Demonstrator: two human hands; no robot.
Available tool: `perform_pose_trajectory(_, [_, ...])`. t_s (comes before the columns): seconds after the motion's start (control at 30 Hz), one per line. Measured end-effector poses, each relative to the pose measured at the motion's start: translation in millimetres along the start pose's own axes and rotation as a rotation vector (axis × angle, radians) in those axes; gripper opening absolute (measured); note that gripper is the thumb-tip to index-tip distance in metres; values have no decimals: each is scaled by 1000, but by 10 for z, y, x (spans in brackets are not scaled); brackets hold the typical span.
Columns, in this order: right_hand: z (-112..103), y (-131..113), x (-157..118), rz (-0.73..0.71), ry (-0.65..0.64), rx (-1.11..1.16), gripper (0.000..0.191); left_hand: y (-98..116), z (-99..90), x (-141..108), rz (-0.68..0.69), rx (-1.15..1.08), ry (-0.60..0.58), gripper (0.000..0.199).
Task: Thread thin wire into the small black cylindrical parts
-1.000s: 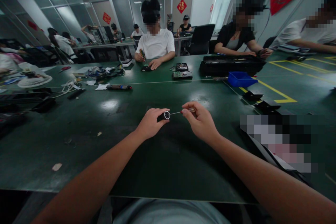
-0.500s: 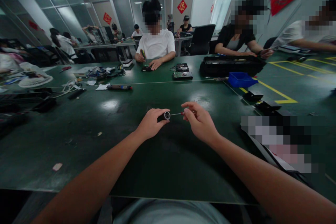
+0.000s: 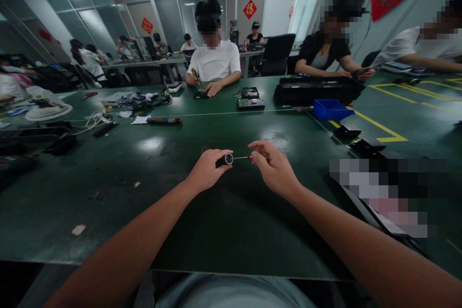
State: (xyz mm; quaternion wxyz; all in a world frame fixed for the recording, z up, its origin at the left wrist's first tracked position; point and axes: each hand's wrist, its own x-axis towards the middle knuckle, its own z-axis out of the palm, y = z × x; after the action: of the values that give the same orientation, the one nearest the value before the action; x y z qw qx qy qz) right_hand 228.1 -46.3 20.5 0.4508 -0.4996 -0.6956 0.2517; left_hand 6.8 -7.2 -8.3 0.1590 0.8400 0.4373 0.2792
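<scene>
Over the middle of the green table (image 3: 119, 207), my left hand (image 3: 205, 171) is wrapped round a black cylindrical part (image 3: 224, 159) whose round, silver-rimmed end faces right. My right hand (image 3: 274, 166) pinches a screwdriver (image 3: 242, 157) by its handle, which shows a red collar. The thin metal shaft points left and its tip meets the open end of the cylinder; how deep it reaches inside I cannot tell. My fingers hide most of the handle and the far end of the cylinder.
A dark pen-shaped tool (image 3: 164, 120) lies beyond my left hand. Circuit-board drives (image 3: 250, 104), a blue bin (image 3: 332, 109) and a long black housing (image 3: 319, 90) stand farther back. Papers (image 3: 382, 209) lie at right, cables (image 3: 96, 119) at left. Co-workers sit across the table.
Almost nothing differs: both hands keep their hold on the cylinder and the screwdriver, and the view has shifted very slightly.
</scene>
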Motion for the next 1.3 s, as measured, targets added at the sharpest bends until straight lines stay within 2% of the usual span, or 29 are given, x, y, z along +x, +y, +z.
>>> perform_pose_trajectory(0.17, [-8, -17, 5, 47, -19, -18, 32, 17, -4, -2, -11, 1, -16, 39])
perform_pose_trajectory(0.33, [-7, -34, 13, 17, -19, -33, 21, 11, -7, 5, -8, 1, -7, 39])
perform_pose_trajectory(0.47, [-7, -25, 3, 13, -8, -46, 24, 17, -9, 11, -2, 3, -6, 39])
perform_pose_trajectory(0.6, [2, 9, 4, 78, -10, 1, 30, 14, -9, 9, 9, 2, -12, 38])
perform_pose_trajectory(0.8, [37, 45, 44, 110, 55, 247, 21, 7, -7, 3, -13, 2, 1, 40])
perform_pose_trajectory(0.93, [86, 86, 67, 161, 84, 425, 30, 19, -24, 4, -3, -22, 18, 41])
perform_pose_trajectory(1.1, [119, 152, 102, 277, 125, 667, 37, 6, -78, 23, 106, -3, 44, 37])
perform_pose_trajectory(1.2, [94, 170, 129, 339, 80, 690, 37, -6, -91, 32, 109, 57, 13, 37])
perform_pose_trajectory(1.3, [83, 179, 137, 330, 118, 602, 36, -8, -83, 32, 82, 67, -16, 38])
